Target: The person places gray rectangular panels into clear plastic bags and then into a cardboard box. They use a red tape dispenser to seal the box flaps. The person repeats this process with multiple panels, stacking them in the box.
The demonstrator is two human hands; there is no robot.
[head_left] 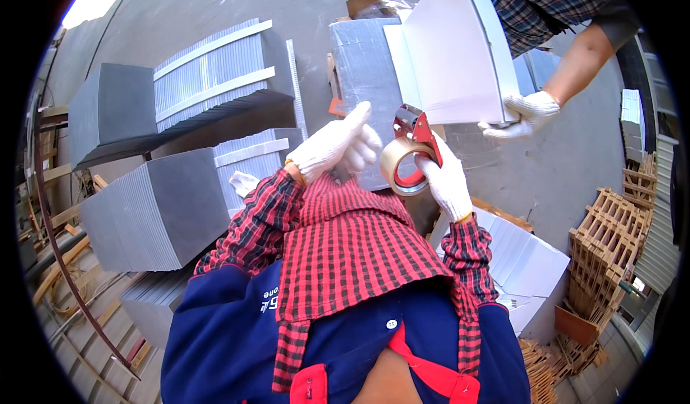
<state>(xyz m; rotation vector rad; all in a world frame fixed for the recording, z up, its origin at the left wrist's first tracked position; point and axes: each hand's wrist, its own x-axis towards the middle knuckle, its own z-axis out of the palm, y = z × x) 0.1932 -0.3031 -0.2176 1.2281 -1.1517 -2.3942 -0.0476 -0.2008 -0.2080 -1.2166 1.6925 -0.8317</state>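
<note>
My right hand (448, 182), in a white knitted glove, is closed round a red tape dispenser (412, 122). A wide roll of clear-tan tape (394, 162) sits on it. My left hand (338, 147), also gloved, is held in front of my checked apron with its fingers apart and nothing in it. Beyond both hands is a grey, film-wrapped stack (366, 66). A stack of large white panels (453, 52) stands tilted over its right part. A co-worker's gloved hand (525, 114) grips the lower corner of those panels, and another glove shows at their top.
Several strapped stacks of grey sheets (215, 73) stand at the left, with a lower grey stack (147, 210) nearer me. White folded cartons (514, 249) lie by my right elbow. Wooden pallets (611, 239) are piled farther right. The co-worker stands at the far right.
</note>
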